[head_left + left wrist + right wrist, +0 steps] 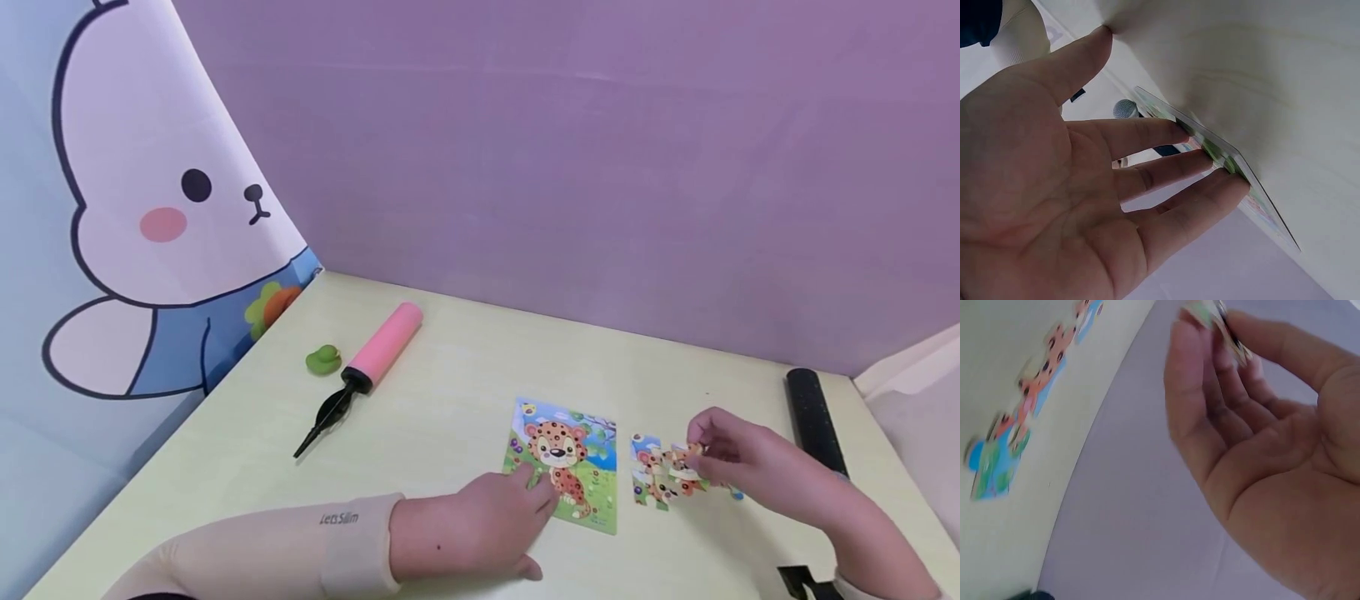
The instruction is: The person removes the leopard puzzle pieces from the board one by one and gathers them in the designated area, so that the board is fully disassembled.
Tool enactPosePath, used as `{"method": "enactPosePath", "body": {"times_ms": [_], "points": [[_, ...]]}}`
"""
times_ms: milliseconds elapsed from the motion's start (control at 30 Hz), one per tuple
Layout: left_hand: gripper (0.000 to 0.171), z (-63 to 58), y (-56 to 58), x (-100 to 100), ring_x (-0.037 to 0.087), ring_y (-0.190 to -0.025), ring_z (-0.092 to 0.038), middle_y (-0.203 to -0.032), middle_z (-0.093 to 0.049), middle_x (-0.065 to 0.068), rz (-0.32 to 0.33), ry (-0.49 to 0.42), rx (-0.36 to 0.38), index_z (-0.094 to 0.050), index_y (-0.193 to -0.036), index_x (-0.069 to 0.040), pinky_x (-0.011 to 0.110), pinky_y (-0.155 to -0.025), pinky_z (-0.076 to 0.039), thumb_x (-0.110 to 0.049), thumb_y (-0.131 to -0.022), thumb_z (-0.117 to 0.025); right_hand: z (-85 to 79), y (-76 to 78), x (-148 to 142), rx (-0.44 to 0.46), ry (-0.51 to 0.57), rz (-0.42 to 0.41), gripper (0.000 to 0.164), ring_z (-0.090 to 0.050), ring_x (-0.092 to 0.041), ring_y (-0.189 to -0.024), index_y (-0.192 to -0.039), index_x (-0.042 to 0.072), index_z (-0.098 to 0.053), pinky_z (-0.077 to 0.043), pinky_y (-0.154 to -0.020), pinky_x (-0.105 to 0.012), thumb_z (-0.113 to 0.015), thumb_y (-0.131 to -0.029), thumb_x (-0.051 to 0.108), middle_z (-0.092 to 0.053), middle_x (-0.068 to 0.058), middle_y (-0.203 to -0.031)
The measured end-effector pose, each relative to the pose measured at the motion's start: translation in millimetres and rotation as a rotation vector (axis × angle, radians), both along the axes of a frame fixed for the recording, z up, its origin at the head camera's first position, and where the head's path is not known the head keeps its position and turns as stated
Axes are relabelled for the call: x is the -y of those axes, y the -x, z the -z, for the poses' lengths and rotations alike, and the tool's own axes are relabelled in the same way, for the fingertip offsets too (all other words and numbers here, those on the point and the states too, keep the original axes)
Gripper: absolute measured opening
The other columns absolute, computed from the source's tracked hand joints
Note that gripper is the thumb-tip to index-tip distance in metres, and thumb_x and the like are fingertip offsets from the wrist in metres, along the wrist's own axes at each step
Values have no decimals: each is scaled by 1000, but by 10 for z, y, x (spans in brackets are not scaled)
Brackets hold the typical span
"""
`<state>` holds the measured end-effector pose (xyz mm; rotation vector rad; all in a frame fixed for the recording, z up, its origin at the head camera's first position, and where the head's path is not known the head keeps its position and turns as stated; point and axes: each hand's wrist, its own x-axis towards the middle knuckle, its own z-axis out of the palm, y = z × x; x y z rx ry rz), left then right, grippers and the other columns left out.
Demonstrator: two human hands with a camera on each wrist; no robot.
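A leopard picture board [596, 500] lies flat on the table, printed with a spotted cub on grass. My left hand [487, 517] rests on its left side, the extended fingertips touching the surface while the thumb is spread away. To the right of the board, several jigsaw pieces [647, 457] lie joined or close together, showing parts of a similar leopard. Above them my right hand [765, 467] pinches a small puzzle piece [1207, 315] between thumb and fingers. The right wrist view shows more pieces [997, 465] on the table; the held piece's picture is blurred.
Left of the board are a pink hand pump [386, 342] with a black nozzle and a small green duck [324, 359]. A black cylinder [813, 417] lies beyond my right wrist. The left wrist view catches a microphone head [1125, 108]. A purple wall [570, 167] closes the back.
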<state>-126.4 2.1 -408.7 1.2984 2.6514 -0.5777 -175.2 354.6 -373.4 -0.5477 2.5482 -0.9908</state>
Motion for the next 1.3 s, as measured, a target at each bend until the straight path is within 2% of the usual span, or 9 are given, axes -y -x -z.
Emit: {"method": "enactPosePath", "body": {"times_ms": [100, 200, 433, 533, 700, 933, 1100, 1300], "points": [[91, 3, -3, -2, 16, -151, -48, -167, -45, -6, -5, -1, 7, -43, -164, -24, 19, -92, -64, -84, -95, -45, 30, 16, -82, 122, 23, -43, 17, -61, -12, -78, -114, 3, -52, -47, -63, -29, -63, -108, 14, -64, -3, -89], [91, 3, -6, -2, 16, -151, -48, -167, -45, -6, -11, -6, 12, -43, -164, -24, 19, -91, -64, -83, -95, -46, 67, 33, -136, 194, 35, -74, 18, -60, -12, -75, -112, 1, -52, -48, -63, -30, -64, -107, 12, -63, -3, -87], [91, -10, -9, 2, 16, -150, -50, -165, -47, -5, -8, -16, 3, -44, -163, -22, 18, -89, -64, -83, -95, -47, 149, 64, -193, 241, 68, -134, 17, -61, -12, -73, -109, -1, -54, -53, -61, -30, -66, -104, 9, -62, -4, -86], [92, -17, -12, 2, 16, -149, -50, -165, -47, -5, -13, -20, 4, -44, -164, -22, 19, -90, -64, -83, -95, -48, 168, 71, -201, 204, 29, -137, 15, -58, -6, -72, -107, 0, -56, -50, -59, -28, -68, -103, 8, -61, -1, -85], [92, -23, -19, -1, 15, -147, -52, -164, -48, -5, -19, -24, -7, -45, -163, -22, 19, -90, -64, -83, -94, -49, 182, 80, -205, 78, -96, -104, 15, -50, 0, -76, -105, 5, -59, -45, -59, -24, -72, -99, 9, -58, -1, -87], [91, -18, -25, -2, 15, -147, -51, -163, -48, -6, -21, -21, -6, -45, -163, -23, 19, -88, -64, -83, -94, -49, 259, 105, -165, 70, -145, -28, 21, -50, -2, -80, -108, 6, -62, -47, -64, -23, -77, -97, 16, -59, -3, -93], [92, -11, -23, -5, 15, -149, -50, -164, -47, -7, -18, -8, -15, -44, -163, -23, 18, -88, -64, -84, -95, -48, 276, 111, -139, 18, -166, -26, 24, -48, -1, -80, -108, 6, -62, -45, -64, -22, -79, -96, 18, -58, -2, -93], [92, -6, -16, -6, 16, -150, -49, -165, -46, -7, -26, -11, -3, -43, -164, -23, 19, -89, -64, -84, -94, -48, 284, 119, -127, 19, -173, -16, 26, -46, -1, -80, -108, 6, -62, -43, -65, -22, -80, -95, 17, -57, -2, -93]]}}
